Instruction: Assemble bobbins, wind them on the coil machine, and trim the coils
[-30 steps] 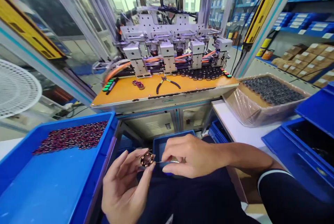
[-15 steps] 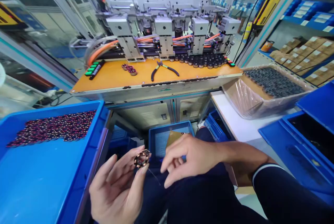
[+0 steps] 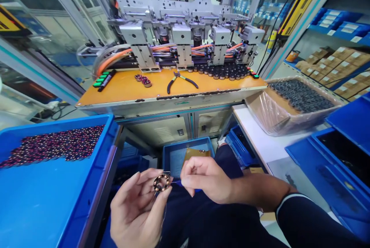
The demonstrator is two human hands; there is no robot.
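Observation:
My left hand (image 3: 138, 205) pinches a small wire-wound stator ring (image 3: 162, 183) between thumb and fingertips, its open face turned up toward me. Copper windings show around its inside, and fine wire ends stick out from its rim. Just right of the ring, my right hand (image 3: 206, 178) is closed with thumb and forefinger pressed together. A thin strand, apparently one of the stator's wires, runs from the ring to these fingertips; its held end is hidden.
On the orange bench (image 3: 121, 91) lie cutting pliers (image 3: 177, 80), several stators (image 3: 143, 80), a black marker (image 3: 106, 80) and rows of dark round parts (image 3: 231, 71). A blue tray (image 3: 37, 194) of stators stands left. A plastic-lined carton (image 3: 271, 118) sits right. Machine heads (image 3: 182, 36) rise behind.
The right hand has moved level with the ring, and its fingers have closed into a pinch on the thin wire. The left hand and ring have shifted slightly right and down.

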